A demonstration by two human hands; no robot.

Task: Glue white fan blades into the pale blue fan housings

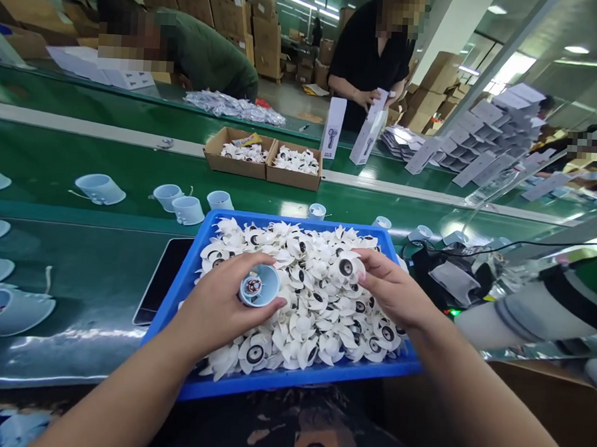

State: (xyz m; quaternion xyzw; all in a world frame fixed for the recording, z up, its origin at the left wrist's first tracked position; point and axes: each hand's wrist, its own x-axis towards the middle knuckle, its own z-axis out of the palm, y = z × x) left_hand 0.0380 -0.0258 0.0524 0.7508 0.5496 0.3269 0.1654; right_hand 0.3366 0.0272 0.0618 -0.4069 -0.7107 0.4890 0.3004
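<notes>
The left hand (224, 300), nearest, clamps its fingers around a pale blue cup (259, 285) above the blue tray (290, 378), while at three o'clock the right hand (392, 292) pinches one white fan blade (347, 267); I would align hub over the cup's centre.

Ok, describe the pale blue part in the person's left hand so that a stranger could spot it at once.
Find the blue tray heaped with white fan blades at the near edge of the green belt. Over its left half the left hand grips a small pale blue cup, open end towards the camera. Unlike the similar cups lying on the belt, it is held.
</notes>
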